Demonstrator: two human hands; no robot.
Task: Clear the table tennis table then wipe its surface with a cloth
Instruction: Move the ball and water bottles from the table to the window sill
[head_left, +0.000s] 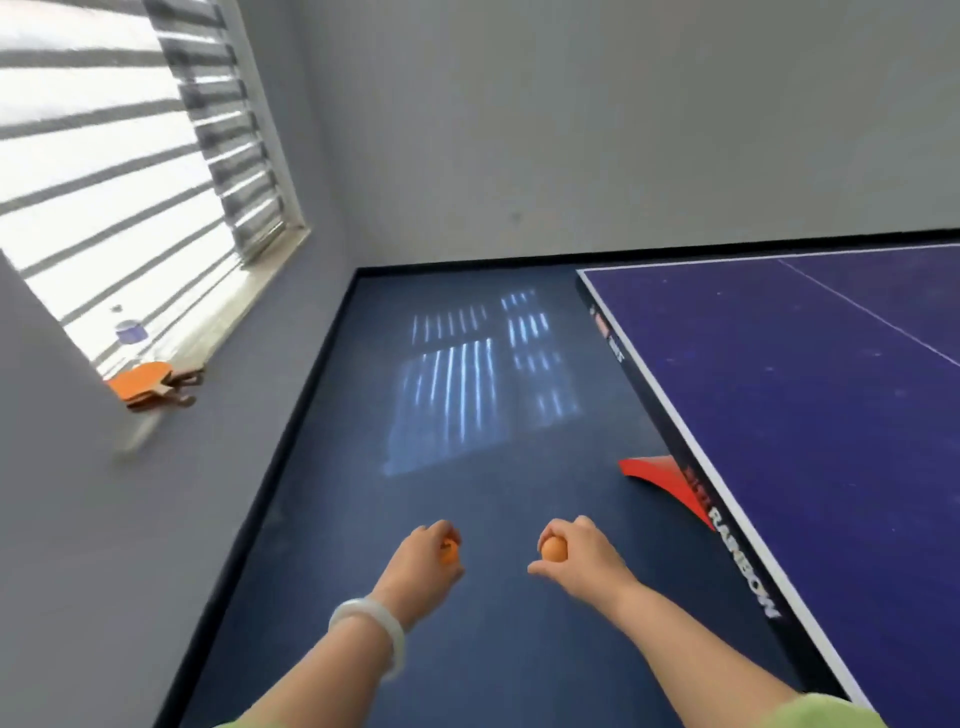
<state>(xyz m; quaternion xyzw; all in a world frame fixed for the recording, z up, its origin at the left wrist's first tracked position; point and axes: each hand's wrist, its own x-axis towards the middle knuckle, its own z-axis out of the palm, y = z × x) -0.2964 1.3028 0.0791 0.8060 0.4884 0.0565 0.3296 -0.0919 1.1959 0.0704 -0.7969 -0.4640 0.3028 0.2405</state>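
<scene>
Head view: my left hand (426, 558) curls round an orange ball (450, 552); my right hand (579, 551) grips a second orange ball (554, 549); both hands hang over the dark floor (467, 405), off the table tennis table (805, 415); its white-lined side edge runs just right of my right hand; open floor lies between that edge and the left wall; paddles (148, 382) sit stacked at the near end of the windowsill (234, 306).

Two orange balls (554, 549) beside blue table (831, 415)
</scene>
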